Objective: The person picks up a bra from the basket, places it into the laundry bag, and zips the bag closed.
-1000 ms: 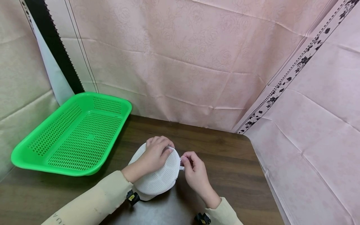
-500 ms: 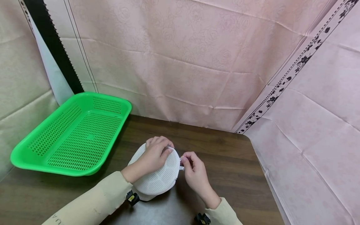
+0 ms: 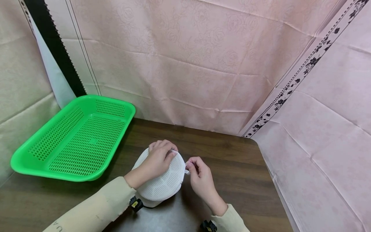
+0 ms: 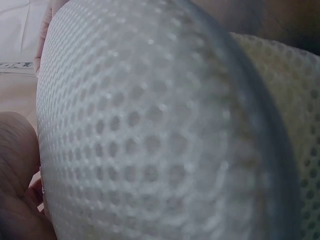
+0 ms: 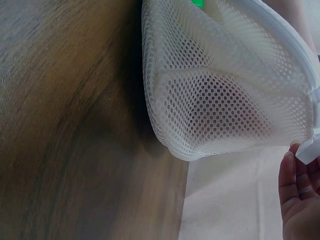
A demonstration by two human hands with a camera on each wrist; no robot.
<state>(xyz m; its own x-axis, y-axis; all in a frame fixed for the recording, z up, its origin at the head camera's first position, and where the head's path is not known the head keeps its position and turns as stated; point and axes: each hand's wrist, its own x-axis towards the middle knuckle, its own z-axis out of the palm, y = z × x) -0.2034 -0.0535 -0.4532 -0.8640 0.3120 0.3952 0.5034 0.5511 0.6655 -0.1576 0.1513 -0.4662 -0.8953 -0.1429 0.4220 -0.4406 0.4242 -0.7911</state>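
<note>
A round white mesh laundry bag (image 3: 163,188) stands on the table, its lid facing up. My left hand (image 3: 157,162) lies across the lid, fingers bent over the far rim and thumb near the edge, gripping it. At the bag's right side my right hand (image 3: 202,180) pinches a small white piece at the rim. In the right wrist view, thumb and fingertips meet beside a white fabric tab (image 5: 309,150) where the zip seam ends. Mesh fills the left wrist view, with part of a hand (image 4: 17,175) blurred at its left edge. The bag's inside looks hollow.
A green plastic basket (image 3: 87,178) with slotted walls stands at the left on the brown wooden table (image 3: 232,167). Patterned cloth (image 3: 185,64) hangs behind the table and along both sides. A black band (image 3: 58,48) runs down the left corner.
The bag's rim and my left hand have shifted very slightly left. The white tab by my right fingertips has tilted a little. My right hand stays almost where it was.
</note>
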